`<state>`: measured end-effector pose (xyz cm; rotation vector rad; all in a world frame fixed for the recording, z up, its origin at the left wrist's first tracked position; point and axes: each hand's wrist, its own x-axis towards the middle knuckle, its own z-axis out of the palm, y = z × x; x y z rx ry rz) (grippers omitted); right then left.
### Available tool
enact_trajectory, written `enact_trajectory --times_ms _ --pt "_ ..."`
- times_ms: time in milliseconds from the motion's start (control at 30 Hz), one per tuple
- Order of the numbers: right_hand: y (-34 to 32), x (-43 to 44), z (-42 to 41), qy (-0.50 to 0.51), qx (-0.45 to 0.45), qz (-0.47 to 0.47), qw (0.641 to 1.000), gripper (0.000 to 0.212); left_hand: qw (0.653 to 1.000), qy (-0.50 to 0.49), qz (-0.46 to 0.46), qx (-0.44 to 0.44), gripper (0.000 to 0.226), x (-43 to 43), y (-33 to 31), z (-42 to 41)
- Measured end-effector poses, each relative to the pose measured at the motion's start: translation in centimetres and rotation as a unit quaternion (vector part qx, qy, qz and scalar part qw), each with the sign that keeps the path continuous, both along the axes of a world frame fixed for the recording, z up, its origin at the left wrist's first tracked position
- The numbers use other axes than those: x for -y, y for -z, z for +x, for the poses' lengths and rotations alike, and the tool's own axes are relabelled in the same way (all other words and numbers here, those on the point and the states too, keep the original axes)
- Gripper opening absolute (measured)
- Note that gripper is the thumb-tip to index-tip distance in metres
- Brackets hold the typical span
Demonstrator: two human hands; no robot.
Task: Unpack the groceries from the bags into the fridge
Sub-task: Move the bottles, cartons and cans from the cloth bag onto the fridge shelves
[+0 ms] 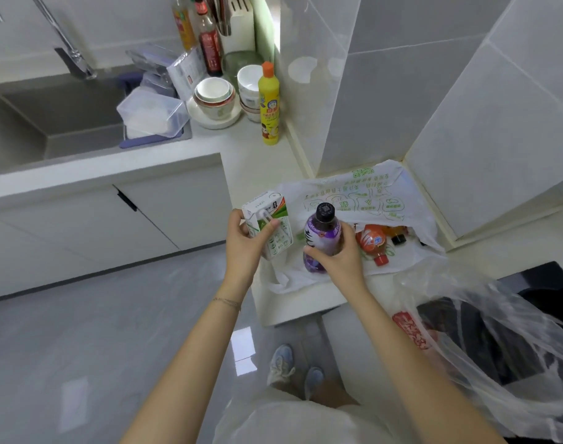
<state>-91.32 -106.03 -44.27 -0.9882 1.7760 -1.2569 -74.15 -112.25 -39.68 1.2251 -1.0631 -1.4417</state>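
Two drinks are lifted over the white bag on the desk: the left hand pinches a light, crushable carton by its sides, the right hand wraps a heavier, slick purple bottle mid-body.

Green printed characters and pictograms on white bag at counter's back corner; too small and inverted to read. Red characters on clear bag at counter's front edge; illegible. Carton: green label, QR-like square, text unreadable. Yellow bottle: red characters, cartoon faces, unreadable.
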Motion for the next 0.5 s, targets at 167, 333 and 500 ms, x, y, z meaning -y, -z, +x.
enact_trajectory --times_ms 167,333,500 --pt "-3.9 -2.4 1.7 -0.083 0.096 -0.05 0.991 0.077 0.996 -0.091 0.011 -0.013 0.029 -4.4 -2.4 3.0" --pt "-7.5 -5.9 4.1 -0.216 0.101 -0.069 0.969 0.064 0.98 -0.199 -0.013 -0.014 0.023 -11.8 -4.5 5.2" --pt "-10.7 -10.2 7.8 -0.348 0.085 -0.096 0.929 0.056 0.953 -0.298 -0.055 -0.003 0.024 -20.2 -6.4 7.5"
